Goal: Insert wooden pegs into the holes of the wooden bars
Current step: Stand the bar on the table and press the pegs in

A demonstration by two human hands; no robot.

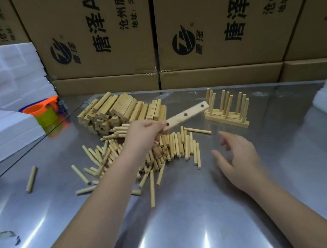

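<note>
Two hands, one bar aloft

Curled fingertips of the left hand (pixel 143 133) pinch one end of a wooden bar (pixel 187 114), held tilted above the loose pegs (pixel 170 148). The right hand (pixel 237 157) hovers nearby, fingers spread, holding nothing. Behind lie stacked bars (pixel 122 111). Pegged bars (pixel 227 119) stand to the right on the steel table (pixel 186 220).

Printed cardboard boxes (pixel 101 36) stacked behind a steel table (pixel 185 210), white foam blocks (pixel 9 93) left, orange-and-green plastic cups (pixel 44 113)
</note>
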